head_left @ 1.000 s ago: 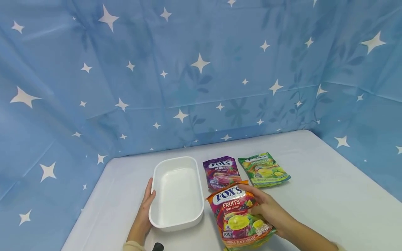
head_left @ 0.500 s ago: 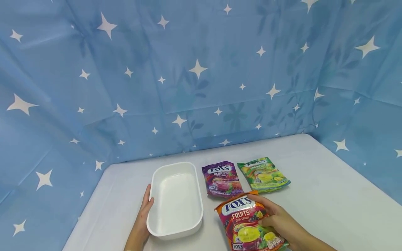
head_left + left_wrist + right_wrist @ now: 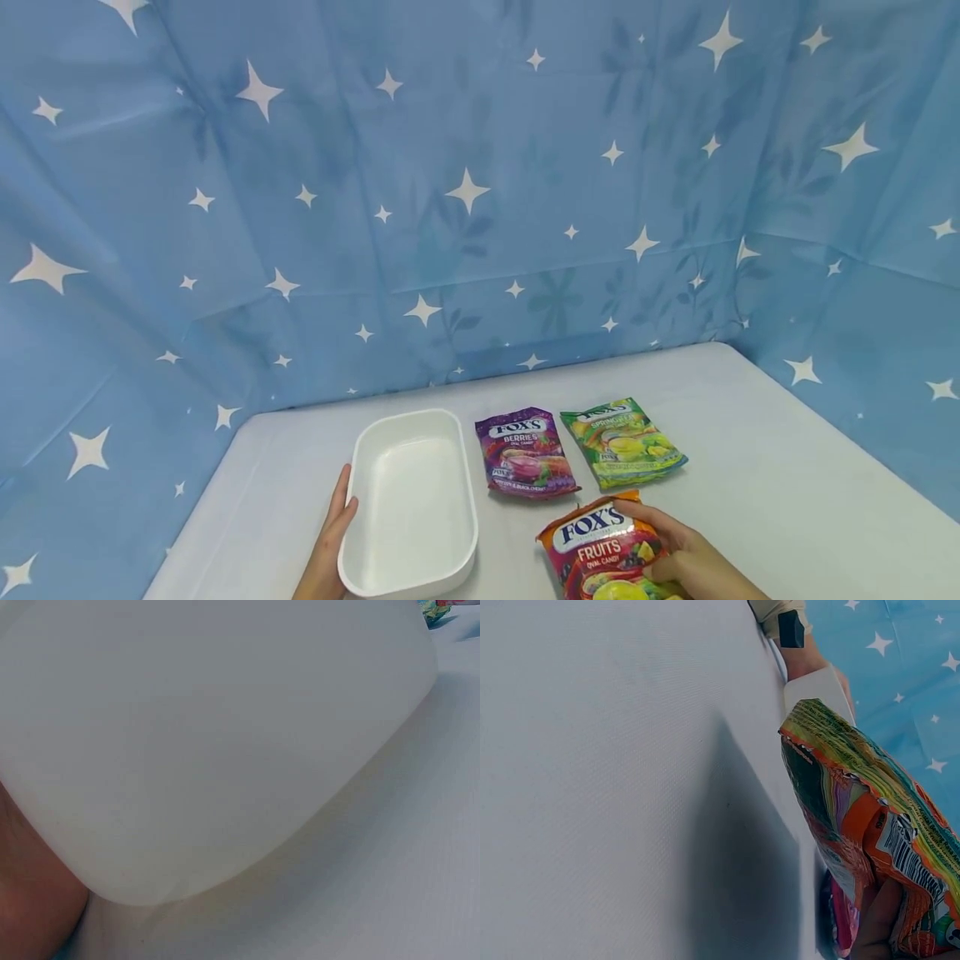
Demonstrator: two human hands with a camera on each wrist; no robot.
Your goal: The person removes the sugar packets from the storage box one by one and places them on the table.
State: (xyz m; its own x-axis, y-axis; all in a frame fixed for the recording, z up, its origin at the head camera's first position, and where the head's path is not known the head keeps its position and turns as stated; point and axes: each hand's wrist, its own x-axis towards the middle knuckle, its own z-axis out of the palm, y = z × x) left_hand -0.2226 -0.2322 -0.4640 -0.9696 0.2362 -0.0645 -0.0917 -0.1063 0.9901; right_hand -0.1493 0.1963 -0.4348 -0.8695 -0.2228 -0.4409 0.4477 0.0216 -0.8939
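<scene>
My left hand (image 3: pixel 331 537) lies along the outer left wall of a white rectangular tub (image 3: pixel 408 508), its visible fingers fairly straight against the side. In the left wrist view the tub's pale outer wall (image 3: pixel 210 750) covers most of the picture. My right hand (image 3: pixel 690 554) grips an orange-and-red bag of Fox's Fruits oval candy (image 3: pixel 600 554) by its right side, thumb on the front. The right wrist view shows this candy bag (image 3: pixel 855 802) raised over the table, casting a shadow, with fingers (image 3: pixel 877 919) behind it. The bag's lower part is cut off in the head view.
A purple Fox's Berries candy bag (image 3: pixel 525 454) and a green Fox's Spring candy bag (image 3: pixel 624 442) lie on the white-covered table (image 3: pixel 780 500), right of the tub. A blue star-patterned curtain (image 3: pixel 465 250) hangs behind the table's far edge.
The orange candy bag, held in my right hand, has moved right and nearer to me, away from the purple bag. The head view has tilted up. My left hand stays at the tub.
</scene>
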